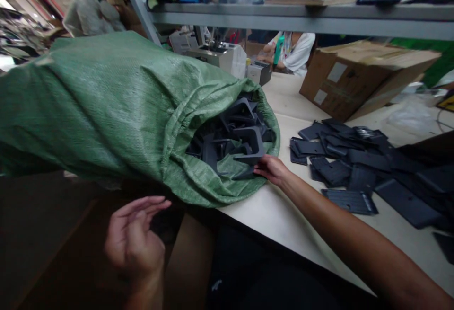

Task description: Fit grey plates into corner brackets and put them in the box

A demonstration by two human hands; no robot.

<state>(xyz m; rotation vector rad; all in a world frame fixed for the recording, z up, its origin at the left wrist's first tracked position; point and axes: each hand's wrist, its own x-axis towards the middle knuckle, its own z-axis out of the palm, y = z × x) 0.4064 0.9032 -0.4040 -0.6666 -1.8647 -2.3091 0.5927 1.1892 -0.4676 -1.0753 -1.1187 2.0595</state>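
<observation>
The right hand [272, 170] pinched a black part [257, 145] at the mouth of the green bag [106, 92]. The left hand [136, 239] was empty, loosely curled. Picking seemed underway; pulling it free likely needed care.

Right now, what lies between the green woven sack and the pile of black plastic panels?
In the head view, white tabletop; nearer the wearer, the right wrist also comes between.

Green sack [117, 97]; dark parts [257, 142] inside
</observation>
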